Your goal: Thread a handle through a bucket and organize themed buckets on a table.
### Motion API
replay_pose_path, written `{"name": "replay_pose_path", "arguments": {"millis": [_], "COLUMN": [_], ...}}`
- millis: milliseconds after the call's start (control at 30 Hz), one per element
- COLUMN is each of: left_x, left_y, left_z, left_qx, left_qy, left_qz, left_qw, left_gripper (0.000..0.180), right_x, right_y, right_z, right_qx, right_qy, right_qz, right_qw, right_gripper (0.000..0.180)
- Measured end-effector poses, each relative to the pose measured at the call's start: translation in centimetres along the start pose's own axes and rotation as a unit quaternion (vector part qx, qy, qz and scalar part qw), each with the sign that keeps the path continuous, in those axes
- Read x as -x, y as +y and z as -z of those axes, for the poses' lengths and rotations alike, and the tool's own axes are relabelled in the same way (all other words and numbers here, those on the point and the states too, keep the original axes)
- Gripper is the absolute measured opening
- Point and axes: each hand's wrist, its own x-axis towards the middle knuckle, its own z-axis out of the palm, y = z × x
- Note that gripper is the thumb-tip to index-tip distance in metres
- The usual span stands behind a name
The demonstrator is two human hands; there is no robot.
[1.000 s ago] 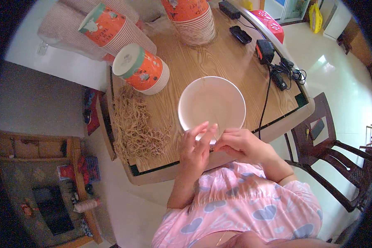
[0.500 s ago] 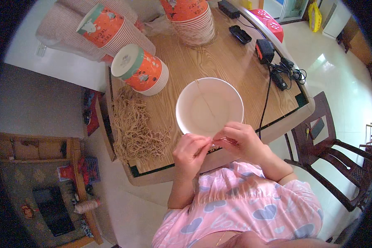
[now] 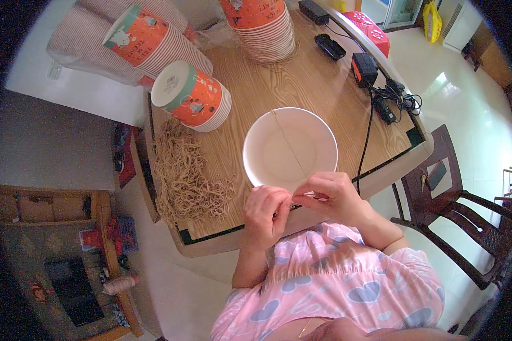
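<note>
Over the table's near edge, my left hand (image 3: 265, 213) and my right hand (image 3: 331, 193) meet fingertip to fingertip, both closed in a pinch. A thin tan string (image 3: 290, 146) runs from the far rim of a round white paper tub (image 3: 255, 153) across its mouth to my right fingers. What the left fingertips pinch is too small and covered to make out. The tub stands just beyond my hands. Left of it lies a loose heap of tan strings (image 3: 190, 182). A short stack of orange and green printed paper tubs (image 3: 202, 102) rests behind the heap.
More stacked printed tubs (image 3: 145, 37) lean at the back left, partly in clear plastic, and another stack (image 3: 264, 34) stands at the back. Along the table's right side are a black tray (image 3: 330, 47), a black-and-orange battery (image 3: 364, 69) and cables (image 3: 405, 102). A dark wooden chair (image 3: 444, 165) is at right.
My left hand has shifted slightly right and its fingers have curled more. The string's near end has moved a little right with my right hand. The tub has barely shifted.
</note>
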Motion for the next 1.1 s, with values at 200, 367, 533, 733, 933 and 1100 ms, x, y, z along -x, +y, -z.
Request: {"name": "replay_pose_path", "arguments": {"millis": [200, 367, 533, 733, 933, 1100], "left_x": [0.2, 0.3, 0.3, 0.6, 2.3, 2.4], "left_y": [-0.3, -0.6, -0.8, -0.7, -0.6, 0.2], "left_z": [-0.2, -0.2, -0.1, -0.2, -0.4, -0.3], "left_qx": [0.009, 0.025, 0.020, -0.037, -0.076, -0.087], "left_qy": [-0.003, -0.004, -0.011, -0.054, -0.104, -0.122], "left_qz": [0.008, 0.004, -0.013, -0.037, -0.089, -0.093], "left_qw": [1.000, 1.000, 1.000, 0.997, 0.988, 0.984], "left_gripper": [0.006, 0.013, 0.018, 0.018, 0.017, 0.017], "right_x": [0.0, 0.0, 0.1, -0.1, -0.1, -0.2], "right_y": [0.1, 0.0, 0.0, -0.4, -0.7, -0.1], "right_z": [0.0, 0.1, 0.1, 0.9, 2.9, 2.6], "right_qx": [-0.001, -0.006, -0.008, 0.059, 0.178, 0.237], "right_qy": [-0.003, -0.006, -0.007, -0.035, -0.183, -0.226], "right_qz": [0.003, -0.015, -0.023, -0.010, 0.033, 0.080], "right_qw": [1.000, 1.000, 1.000, 0.998, 0.966, 0.942], "right_gripper": [0.006, 0.006, 0.007, 0.009, 0.010, 0.012]}}
